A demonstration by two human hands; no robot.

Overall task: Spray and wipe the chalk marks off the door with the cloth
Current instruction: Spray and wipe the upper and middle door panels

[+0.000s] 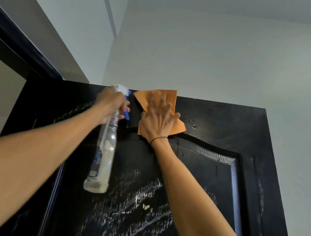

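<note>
Right hand: the right hand (159, 121) lies flat, fingers spread and straight, pressing the orange cloth (156, 98) against the black door (228, 126) near its top edge; the flat palm spreads pressure for wiping.
Left hand: the left hand (110, 102), just beside the right, grips the neck of the spray bottle (104, 156), fingers curled at the blue trigger; nozzle faces the door, bottle hanging down, ready to spray.
Chalk marks: heavy white chalk marks (140, 200) lie well below both hands, between the forearms; fainter streaks sit left of the bottle hand.
Judgement: top strip under the cloth looks clean; lower panel not yet wiped.
</note>
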